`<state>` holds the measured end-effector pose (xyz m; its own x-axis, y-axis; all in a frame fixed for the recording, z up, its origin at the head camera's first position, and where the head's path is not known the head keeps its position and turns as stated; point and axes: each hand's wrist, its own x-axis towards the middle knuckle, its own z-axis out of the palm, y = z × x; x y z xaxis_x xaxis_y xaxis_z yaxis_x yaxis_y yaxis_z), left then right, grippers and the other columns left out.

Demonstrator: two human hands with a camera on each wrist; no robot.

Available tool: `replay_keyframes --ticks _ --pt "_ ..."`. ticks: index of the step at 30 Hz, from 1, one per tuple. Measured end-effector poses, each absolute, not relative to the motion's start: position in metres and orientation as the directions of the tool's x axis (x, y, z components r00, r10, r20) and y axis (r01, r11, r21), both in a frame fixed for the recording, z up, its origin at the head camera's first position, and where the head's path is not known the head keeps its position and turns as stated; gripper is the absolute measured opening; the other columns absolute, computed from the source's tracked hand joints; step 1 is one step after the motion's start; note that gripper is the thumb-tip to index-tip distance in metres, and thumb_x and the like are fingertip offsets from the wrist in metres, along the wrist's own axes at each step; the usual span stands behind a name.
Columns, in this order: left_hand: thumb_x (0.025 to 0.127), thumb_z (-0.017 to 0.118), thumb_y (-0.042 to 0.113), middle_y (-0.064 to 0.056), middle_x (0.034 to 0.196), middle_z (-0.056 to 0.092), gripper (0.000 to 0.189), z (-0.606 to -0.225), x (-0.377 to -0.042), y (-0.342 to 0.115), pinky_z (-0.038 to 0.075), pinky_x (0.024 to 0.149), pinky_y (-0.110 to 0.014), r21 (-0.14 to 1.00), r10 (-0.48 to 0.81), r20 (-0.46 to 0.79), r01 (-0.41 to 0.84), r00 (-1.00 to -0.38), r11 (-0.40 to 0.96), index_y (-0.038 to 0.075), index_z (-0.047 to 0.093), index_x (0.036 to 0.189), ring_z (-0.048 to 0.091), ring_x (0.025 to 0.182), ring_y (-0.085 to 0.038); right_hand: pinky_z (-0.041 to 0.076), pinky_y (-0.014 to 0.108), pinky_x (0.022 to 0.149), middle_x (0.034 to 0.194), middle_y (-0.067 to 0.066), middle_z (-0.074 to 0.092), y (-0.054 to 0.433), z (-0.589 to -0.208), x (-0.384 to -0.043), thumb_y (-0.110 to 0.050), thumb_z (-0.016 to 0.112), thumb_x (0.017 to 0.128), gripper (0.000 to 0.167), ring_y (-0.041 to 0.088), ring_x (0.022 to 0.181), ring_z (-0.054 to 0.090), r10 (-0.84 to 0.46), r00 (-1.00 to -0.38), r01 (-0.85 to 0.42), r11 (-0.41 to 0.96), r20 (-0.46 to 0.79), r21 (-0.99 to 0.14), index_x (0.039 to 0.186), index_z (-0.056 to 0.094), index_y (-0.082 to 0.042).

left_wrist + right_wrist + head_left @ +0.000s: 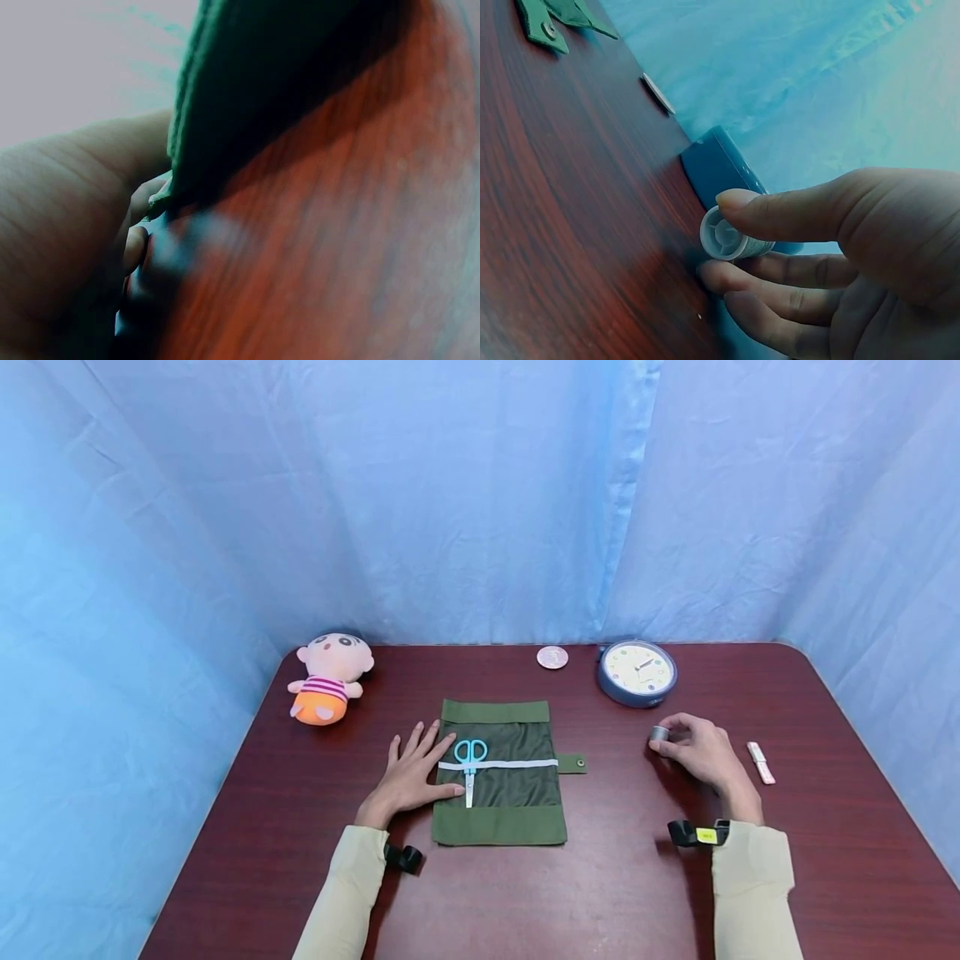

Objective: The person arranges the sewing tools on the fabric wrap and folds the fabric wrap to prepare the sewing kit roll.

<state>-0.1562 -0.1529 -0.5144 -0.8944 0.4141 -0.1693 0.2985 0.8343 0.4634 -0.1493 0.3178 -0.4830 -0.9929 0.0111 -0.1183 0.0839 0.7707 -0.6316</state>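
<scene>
My left hand (411, 778) lies with spread fingers over the left edge of a green fabric roll-up pouch (498, 825), its thumb close to a pair of blue-handled scissors (470, 753). The scissors sit under the white elastic band (525, 764) across the pouch, blades toward me. To the right, my right hand (705, 756) pinches a small spool of grey thread (659, 734) between thumb and fingers. The spool's white spoked end (724, 236) faces the right wrist camera. In the left wrist view, the pouch edge (184, 97) shows beside the thumb.
A blue-rimmed clock (637, 672) lies beyond my right hand, with a round pale disc (552, 657) to its left. Right of that hand is a small white and pink strip (761, 762). A plush toy (327, 681) lies at the back left. Blue curtains (480, 510) surround the table.
</scene>
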Motion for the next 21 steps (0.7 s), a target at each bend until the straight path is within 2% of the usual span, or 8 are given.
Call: replay_keyframes --ticks 13,18,21 --pt "0.086 0.069 0.059 -0.008 0.171 0.008 0.092 -0.515 -0.156 -0.154 -0.002 0.122 -0.069 0.472 0.421 -0.154 0.308 -0.894 0.826 0.023 0.027 0.160 0.000 0.159 -0.036 0.053 0.028 0.075 0.108 0.021 0.074 0.306 -0.481 -0.152 -0.025 0.075 0.090 0.034 0.028 0.095 0.076 -0.006 -0.995 0.061 0.752 -0.099 -0.656 0.116 0.064 -0.005" --pt "0.086 0.069 0.059 -0.008 0.171 0.008 0.092 -0.515 -0.156 -0.154 -0.002 0.122 -0.069 0.472 0.423 -0.153 0.310 -0.893 0.825 0.023 0.027 0.160 0.000 0.159 -0.036 0.054 0.030 0.077 0.111 0.020 0.074 0.298 -0.479 -0.154 -0.027 0.075 0.091 0.035 0.028 0.096 0.075 0.004 -0.994 0.078 0.742 -0.113 -0.666 0.118 0.064 -0.007" --pt "0.086 0.069 0.059 -0.008 0.171 0.008 0.092 -0.515 -0.156 -0.154 -0.002 0.122 -0.069 0.476 0.424 -0.151 0.311 -0.893 0.823 0.024 0.027 0.160 0.000 0.159 -0.036 0.057 0.037 0.080 0.112 0.019 0.073 0.293 -0.479 -0.155 -0.029 0.074 0.091 0.036 0.028 0.097 0.075 -0.002 -0.993 0.079 0.733 -0.119 -0.676 0.119 0.063 -0.008"
